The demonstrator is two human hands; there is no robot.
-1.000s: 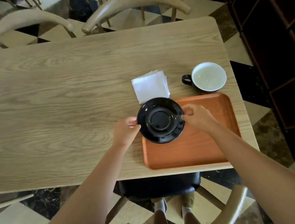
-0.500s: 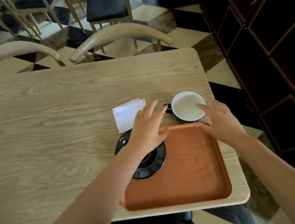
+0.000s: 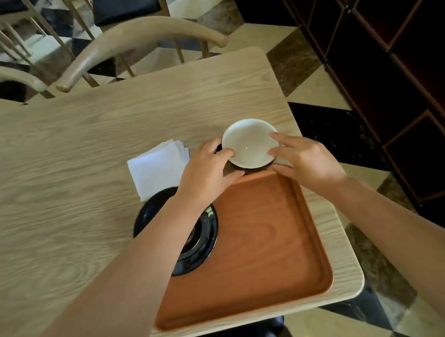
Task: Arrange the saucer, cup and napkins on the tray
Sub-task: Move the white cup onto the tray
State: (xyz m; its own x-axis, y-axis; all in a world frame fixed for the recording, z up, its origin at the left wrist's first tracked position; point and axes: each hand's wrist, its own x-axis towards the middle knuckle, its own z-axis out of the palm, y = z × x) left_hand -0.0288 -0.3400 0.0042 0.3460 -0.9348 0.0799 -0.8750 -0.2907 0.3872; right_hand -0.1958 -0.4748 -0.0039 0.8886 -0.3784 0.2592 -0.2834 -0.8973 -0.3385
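The cup point(image 3: 250, 144), black outside and white inside, stands on the table just beyond the far edge of the orange tray point(image 3: 267, 246). My left hand point(image 3: 208, 173) presses its left side and my right hand point(image 3: 303, 161) its right side, so both hands grip it. The black saucer point(image 3: 196, 236) lies on the tray's left edge, partly overhanging the table and partly hidden by my left forearm. A stack of white napkins point(image 3: 158, 169) lies on the table, left of the cup and behind the saucer.
The wooden table point(image 3: 48, 175) ends close to the tray on the right and near side. Two curved wooden chair backs point(image 3: 140, 35) stand at the far edge. A dark cabinet point(image 3: 404, 62) rises to the right.
Both hands let go of the saucer, left on the tray's left edge, and moved forward to close around the cup. The view shifted toward the table's right end.
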